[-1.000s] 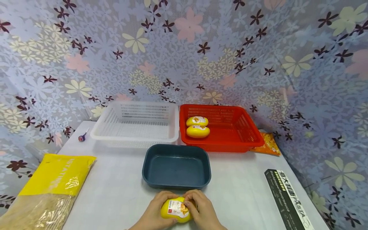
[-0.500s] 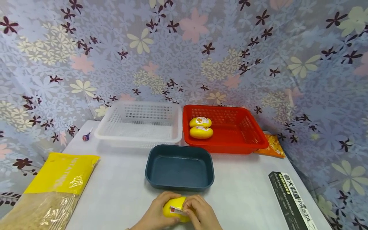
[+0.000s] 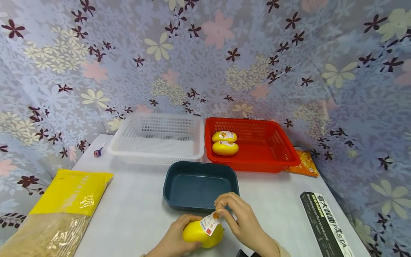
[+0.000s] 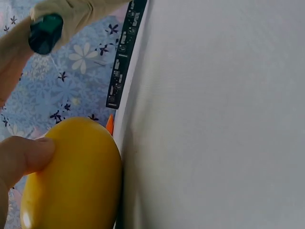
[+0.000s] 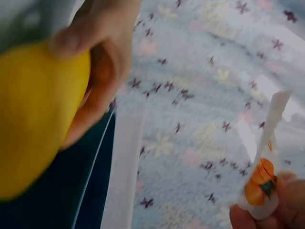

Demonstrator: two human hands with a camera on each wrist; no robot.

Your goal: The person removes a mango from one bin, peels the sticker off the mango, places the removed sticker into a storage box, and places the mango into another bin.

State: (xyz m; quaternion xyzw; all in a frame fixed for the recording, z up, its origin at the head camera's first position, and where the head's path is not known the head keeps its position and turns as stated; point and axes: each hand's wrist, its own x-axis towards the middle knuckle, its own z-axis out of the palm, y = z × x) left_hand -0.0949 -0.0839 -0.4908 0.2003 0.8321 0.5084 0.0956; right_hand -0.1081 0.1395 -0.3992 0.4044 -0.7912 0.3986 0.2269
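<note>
A yellow mango (image 3: 194,235) is held by my left hand (image 3: 176,236) just in front of the dark blue tray (image 3: 201,208). In the left wrist view my left thumb presses on the smooth skin of the mango (image 4: 78,176). My right hand (image 3: 242,219) pinches one end of a white sticker label (image 3: 210,222) printed with orange fruit. In the head view this label overlaps the mango; in the right wrist view the label (image 5: 262,183) stands away from the mango (image 5: 38,114), slightly curled.
Two labelled mangoes (image 3: 225,148) lie in the red basket (image 3: 253,167). Left of it stands a white basket (image 3: 154,156). A yellow bag (image 3: 69,194) and lollipop (image 3: 97,153) lie left, a pasta box (image 3: 325,225) right, and an orange packet (image 3: 305,164) behind it.
My right hand has moved up and right, lifting the label from the mango's skin. The left hand still holds the mango in nearly the same place.
</note>
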